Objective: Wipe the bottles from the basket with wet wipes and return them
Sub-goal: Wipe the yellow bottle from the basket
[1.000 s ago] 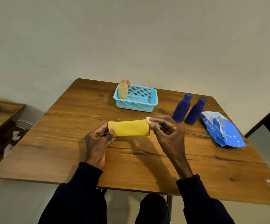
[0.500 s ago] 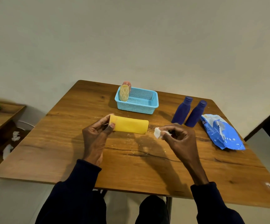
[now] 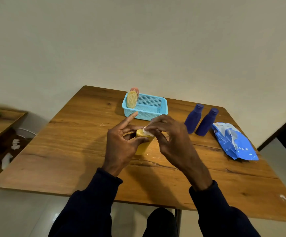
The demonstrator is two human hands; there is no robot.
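We log: left hand (image 3: 120, 149) fingers curled round yellow cylindrical plastic bottle (image 3: 143, 146); right hand (image 3: 171, 141) fingers pinching small white wet wipe (image 3: 147, 132) against bottle top.

Dim, warm indoor light comes from above & a bit to the right, so soft-edged shadows fall leftward & twd the viewer: a dark patch on the table (image 3: 66, 161) beside the left hand (image 3: 121, 147), another under the right hand (image 3: 171, 142), a small one left of the basket (image 3: 147, 115). Glare is only a faint sheen on the floor tiles (image 3: 36, 211) at the bottom; the wall (image 3: 138, 40) darkens twd the corners. Centre is fairly sharp, but the wide-angle lens bends the table edges & the side table (image 3: 0, 124) at far left is smeared.
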